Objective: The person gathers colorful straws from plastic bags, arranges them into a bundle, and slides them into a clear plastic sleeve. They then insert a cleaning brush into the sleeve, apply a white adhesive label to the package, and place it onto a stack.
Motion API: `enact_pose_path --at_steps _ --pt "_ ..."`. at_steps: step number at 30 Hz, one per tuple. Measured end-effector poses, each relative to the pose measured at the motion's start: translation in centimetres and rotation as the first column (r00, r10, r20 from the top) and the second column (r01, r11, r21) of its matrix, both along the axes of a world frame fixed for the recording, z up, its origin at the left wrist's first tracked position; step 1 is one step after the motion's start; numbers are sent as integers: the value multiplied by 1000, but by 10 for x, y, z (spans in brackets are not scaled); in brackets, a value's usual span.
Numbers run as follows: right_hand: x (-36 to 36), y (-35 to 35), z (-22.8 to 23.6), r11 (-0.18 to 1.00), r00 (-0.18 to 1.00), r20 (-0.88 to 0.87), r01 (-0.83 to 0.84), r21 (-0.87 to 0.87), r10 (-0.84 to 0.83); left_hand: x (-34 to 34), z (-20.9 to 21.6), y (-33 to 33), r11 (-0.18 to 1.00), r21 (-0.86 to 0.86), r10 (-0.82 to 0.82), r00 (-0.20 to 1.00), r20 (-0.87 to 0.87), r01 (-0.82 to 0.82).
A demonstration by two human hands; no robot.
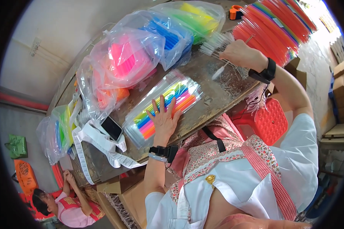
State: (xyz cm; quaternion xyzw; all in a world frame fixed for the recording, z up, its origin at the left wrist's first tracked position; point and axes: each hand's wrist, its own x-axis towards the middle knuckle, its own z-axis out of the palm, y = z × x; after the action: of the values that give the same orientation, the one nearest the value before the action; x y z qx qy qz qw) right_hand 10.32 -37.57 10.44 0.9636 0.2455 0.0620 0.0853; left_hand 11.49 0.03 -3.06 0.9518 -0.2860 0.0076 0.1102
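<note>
My left hand [164, 121] lies flat with its fingers spread on a clear plastic packet [132, 131]. Inside the packet are straws [176, 95] in yellow, green, blue, purple, pink and orange. At the far right of the table, my right hand [237, 54] is closed on a thin straw brush. Its white bristle end [219, 72] sticks out below the fingers, and a wire end shows above them. Several more thin straw brushes [214, 45] lie in a loose pile beneath and beside this hand. The right fingertips are partly hidden.
Plastic bags of pink [124, 57], blue [166, 34] and green-yellow straws [197, 23] line the table's back. Bundled red straws [262, 32] stand far right. A phone [111, 128] and a label strip [99, 141] lie left. A red stool [271, 122] stands nearby; another person [70, 210] sits lower left.
</note>
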Motion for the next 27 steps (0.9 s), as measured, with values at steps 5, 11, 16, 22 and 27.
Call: enact_pose_path --at_steps 5,11,16,22,27 --pt "13 -2 7 990 984 -139 -94 104 108 0 -1 -3 1000 -17 -3 1000 12 3" --pt "18 31 -19 974 983 -108 -125 188 146 0 -4 1 999 -40 -15 998 55 18" --pt "12 56 -14 990 984 -131 -110 85 120 -1 -4 0 997 -72 -12 999 50 16" --pt "24 49 -30 949 989 -97 -77 304 112 1 -3 1 998 -59 -15 997 79 19" --pt "44 55 -88 825 978 -139 -52 563 156 1 -1 0 997 -73 -23 997 78 29"
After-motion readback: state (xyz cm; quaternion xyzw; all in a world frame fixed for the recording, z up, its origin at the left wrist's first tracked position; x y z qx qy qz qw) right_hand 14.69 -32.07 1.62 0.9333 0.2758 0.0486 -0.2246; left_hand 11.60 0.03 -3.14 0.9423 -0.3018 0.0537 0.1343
